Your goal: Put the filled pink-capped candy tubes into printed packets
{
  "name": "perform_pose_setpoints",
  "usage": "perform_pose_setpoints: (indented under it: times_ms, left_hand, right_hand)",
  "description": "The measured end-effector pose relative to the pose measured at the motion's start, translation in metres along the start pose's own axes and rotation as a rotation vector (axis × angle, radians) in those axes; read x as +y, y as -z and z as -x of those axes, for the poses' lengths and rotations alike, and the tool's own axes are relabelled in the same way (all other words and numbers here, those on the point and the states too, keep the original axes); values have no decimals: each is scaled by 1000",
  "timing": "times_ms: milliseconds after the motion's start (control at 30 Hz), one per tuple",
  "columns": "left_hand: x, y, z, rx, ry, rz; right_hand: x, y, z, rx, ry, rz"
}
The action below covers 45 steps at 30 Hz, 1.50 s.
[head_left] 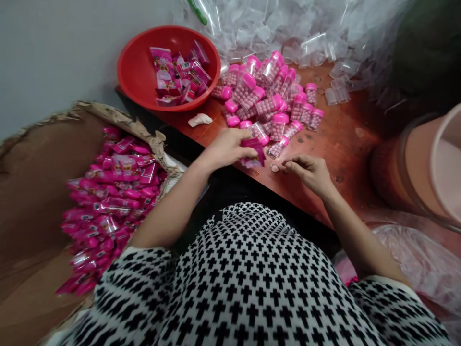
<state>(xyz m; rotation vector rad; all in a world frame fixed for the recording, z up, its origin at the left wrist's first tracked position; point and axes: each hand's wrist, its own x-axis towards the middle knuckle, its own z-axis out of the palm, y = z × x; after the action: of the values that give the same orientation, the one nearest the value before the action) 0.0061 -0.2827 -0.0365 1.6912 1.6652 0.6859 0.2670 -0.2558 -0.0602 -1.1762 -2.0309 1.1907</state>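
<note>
My left hand [228, 146] is closed on a pink printed wrapper [256, 156] just above the table's front edge. Right behind its fingers lies a clear bottle [259, 132] with a pink cap; whether the hand touches it I cannot tell. A pile of similar small bottles [268, 103], filled with pink beads, spreads beyond both hands. My right hand [309, 173] is to the right of the wrapper, thumb and fingers pinched together. By its fingertips is a small pale object [275, 168]; whether it is held or lies on the table cannot be made out.
A red bowl [131, 77] of pink packets stands at the back left. Below it is a cardboard box [32, 202] of filled pink packs [115, 202]. Clear empty containers [281, 29] heap at the back. A bucket [399, 168] stands right, near a plastic bag [414, 254].
</note>
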Motion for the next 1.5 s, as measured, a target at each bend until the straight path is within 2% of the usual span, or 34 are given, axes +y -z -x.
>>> perform_pose_setpoints:
  times_ms: [33, 100, 200, 267, 367, 433, 533, 633, 700, 767, 867, 1000, 1067, 1167, 1233, 1300, 1400, 1500]
  left_hand:
    - [12, -12, -11, -117, -100, -42]
    - [32, -40, -38, -236, -221, -127]
    - [49, -78, -75, -344, -317, -230]
    - [50, -89, -84, -353, -391, -252]
    - [40, -79, -67, -218, -504, -261]
    - [26, -64, -37, -106, -495, -301]
    - [-3, -50, 17, 7, -417, -419]
    - [-30, -57, 57, 4, -379, -507]
    - [-42, -68, 70, 10, -358, -504]
    - [-47, -77, 75, 33, -333, -462]
    - [-51, -81, 79, 105, -318, -384]
    - [-66, -77, 87, 324, -207, -240]
    - [-79, -77, 90, 413, -43, -129]
    - [-96, -78, 89, 475, 328, 85]
    - [-100, -76, 89, 499, 458, 155]
    - [-97, -71, 89, 556, 377, 68]
    - [-84, -56, 83, 649, 118, -189]
    - [-74, -41, 65, 589, 44, -341]
  right_hand:
    - [3, 1, 0, 19, -35, -50]
    - [13, 4, 2, 90, -85, -127]
    - [30, 11, 10, 244, -168, -191]
    - [39, 18, 19, 307, -215, -123]
    - [43, 26, 33, 320, -181, 170]
    - [40, 27, 40, 308, -90, 352]
    - [34, 22, 45, 253, 43, 470]
    - [29, 15, 46, 182, 97, 496]
    - [27, 12, 45, 157, 108, 498]
    - [23, 11, 44, 144, 114, 497]
    - [18, 11, 43, 141, 137, 490]
    - [16, 8, 44, 128, 178, 492]
    - [17, 6, 44, 106, 191, 497]
    - [17, 3, 43, 84, 215, 501]
    - [15, 2, 43, 77, 227, 497]
    - [12, 1, 42, 72, 224, 495]
    - [8, 1, 40, 62, 218, 478]
    - [4, -3, 38, 44, 230, 462]
